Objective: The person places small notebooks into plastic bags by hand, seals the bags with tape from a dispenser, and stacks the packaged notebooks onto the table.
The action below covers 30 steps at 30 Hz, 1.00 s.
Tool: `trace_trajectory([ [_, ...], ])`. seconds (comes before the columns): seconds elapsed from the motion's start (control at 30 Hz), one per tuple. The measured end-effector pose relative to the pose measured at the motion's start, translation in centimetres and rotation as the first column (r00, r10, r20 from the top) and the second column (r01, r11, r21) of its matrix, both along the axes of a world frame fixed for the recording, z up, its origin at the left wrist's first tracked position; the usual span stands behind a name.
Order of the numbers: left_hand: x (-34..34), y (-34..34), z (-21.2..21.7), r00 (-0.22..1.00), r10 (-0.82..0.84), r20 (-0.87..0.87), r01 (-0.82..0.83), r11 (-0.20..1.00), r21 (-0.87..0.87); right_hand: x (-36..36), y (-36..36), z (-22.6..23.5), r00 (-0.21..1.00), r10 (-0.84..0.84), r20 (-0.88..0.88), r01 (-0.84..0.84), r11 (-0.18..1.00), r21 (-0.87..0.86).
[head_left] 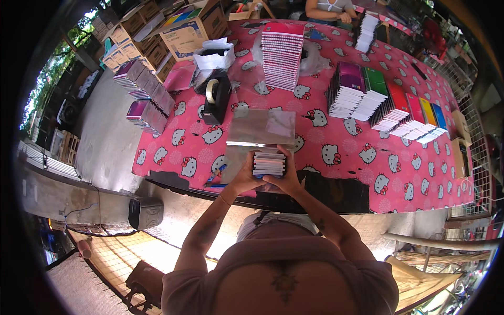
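Between my two hands, close to the table's near edge, is a small stack of notebooks [269, 164] with their white page edges facing up. My left hand [247, 176] is closed around its left side, and my right hand [287, 173] grips the right side, with fingers along the far edge. Both thumbs come together at the near side. Beneath and beyond the stack lies a sheet of clear plastic film [247, 126]. A blue cutter-like tool [216, 174] rests just left of my left hand.
A black tape dispenser [216, 100] stands beyond my left hand. A tall stack of red notebooks [282, 55] rises at the far middle. Rows of coloured notebooks [349, 79] fill the right; wrapped stacks [143, 89] sit left. Cardboard boxes [186, 37] and another person [331, 11] are beyond.
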<state>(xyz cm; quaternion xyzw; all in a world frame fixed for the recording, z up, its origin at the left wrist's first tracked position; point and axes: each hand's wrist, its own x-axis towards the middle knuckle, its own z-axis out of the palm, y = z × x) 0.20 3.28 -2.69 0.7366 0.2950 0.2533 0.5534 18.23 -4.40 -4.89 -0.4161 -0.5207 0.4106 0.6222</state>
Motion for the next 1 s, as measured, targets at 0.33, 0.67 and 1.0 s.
trace_trajectory([
  [0.33, 2.1, -3.7, 9.8, 0.894, 0.129, -0.430, 0.295, 0.555, 0.778, 1.5, -0.2, 0.6, 0.980, -0.074, 0.182, 0.078, 0.997, -0.014],
  [0.67, -1.9, 0.0, 1.7, 0.998, 0.025, 0.059, -0.032, 0.992, 0.120, 0.3, 0.0, 0.7, 0.999, 0.016, -0.038, -0.019, 0.997, -0.081],
  [1.0, -0.7, -0.6, -1.0, 0.995, -0.013, 0.101, 0.036, 0.974, -0.225, -0.5, -0.4, 0.1, 0.991, -0.042, 0.125, 0.054, 0.993, -0.102],
])
